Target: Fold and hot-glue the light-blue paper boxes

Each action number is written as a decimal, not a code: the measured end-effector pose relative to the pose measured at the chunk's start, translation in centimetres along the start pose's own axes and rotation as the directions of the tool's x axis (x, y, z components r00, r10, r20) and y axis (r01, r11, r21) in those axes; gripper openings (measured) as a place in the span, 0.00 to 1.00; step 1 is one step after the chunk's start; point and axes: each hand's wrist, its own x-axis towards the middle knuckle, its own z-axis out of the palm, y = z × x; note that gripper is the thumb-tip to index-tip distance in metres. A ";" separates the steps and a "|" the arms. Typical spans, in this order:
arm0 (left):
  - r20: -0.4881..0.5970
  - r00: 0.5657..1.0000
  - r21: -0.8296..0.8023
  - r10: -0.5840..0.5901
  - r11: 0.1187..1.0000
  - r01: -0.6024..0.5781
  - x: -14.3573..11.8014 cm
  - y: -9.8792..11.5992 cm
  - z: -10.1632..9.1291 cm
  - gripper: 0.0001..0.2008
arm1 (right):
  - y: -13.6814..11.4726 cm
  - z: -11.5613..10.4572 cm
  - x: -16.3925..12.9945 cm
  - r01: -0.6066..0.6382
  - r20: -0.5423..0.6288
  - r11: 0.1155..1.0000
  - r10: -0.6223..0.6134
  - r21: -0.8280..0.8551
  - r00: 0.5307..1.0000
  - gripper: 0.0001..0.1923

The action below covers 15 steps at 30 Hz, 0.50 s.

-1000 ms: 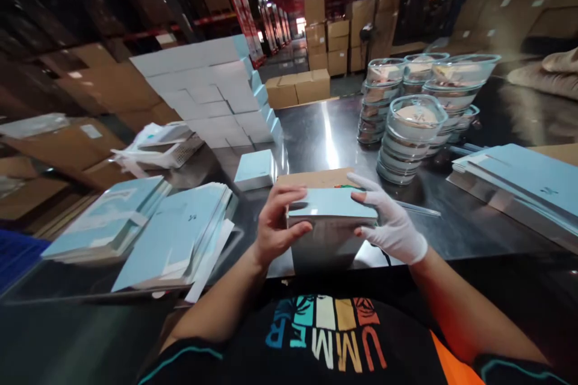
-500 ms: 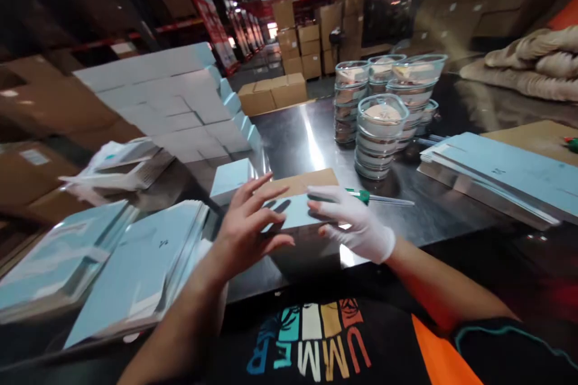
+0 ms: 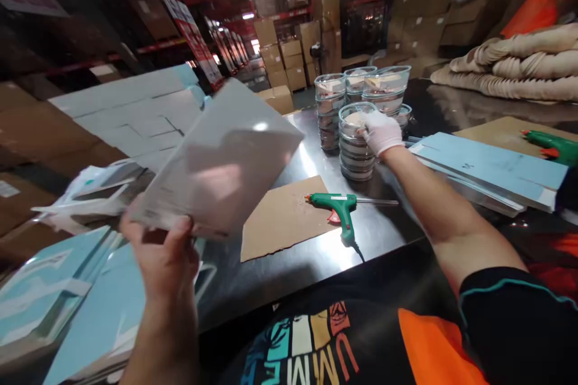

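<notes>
The steel worktop (image 3: 316, 150) is carrying everything here, and the brown cardboard sheet (image 3: 282, 216) near its middle is serving as the landmark. Left of that sheet, stacks of flat pale-blue box blanks (image 3: 49, 289) are lying at the worktop's near edge. Above and left of the sheet, the left hand (image 3: 165, 255) is holding up a box (image 3: 221, 162), grey underside toward the camera, fingers closed on its near lower edge with the thumb on top; it is blurred. The box is looking light and fairly stiff, yet smooth-faced, so an edge or corner hold probably suits it best. Beyond the sheet to the right, the gloved right hand (image 3: 379, 131) is resting, fingers curled, on the top of the nearest stack of glass dishes (image 3: 354, 144); these are likely heavy, slippery and breakable. Just right of the sheet a green glue gun (image 3: 338, 204) is lying.
</notes>
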 end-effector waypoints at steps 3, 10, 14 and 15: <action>0.001 0.965 -0.025 -0.260 0.965 0.260 -1.8 -1.9 0.4 0.41 | 0.7 -0.4 1.1 0.091 -0.057 0.995 -0.088 0.049 0.994 0.09; 0.146 0.949 0.065 -0.279 0.960 0.272 -4.7 -4.9 0.5 0.48 | 0.4 -1.2 0.8 0.219 -0.173 0.967 -0.195 0.131 0.965 0.16; 0.165 0.914 0.143 -0.371 0.926 0.351 -4.8 -6.6 0.1 0.55 | 0.1 -2.3 0.9 0.197 -0.200 0.965 -0.162 0.171 0.966 0.19; 0.172 0.900 0.170 -0.401 0.912 0.374 -4.9 -6.9 0.0 0.56 | -0.1 -3.0 1.1 0.187 -0.219 0.967 -0.147 0.174 0.965 0.17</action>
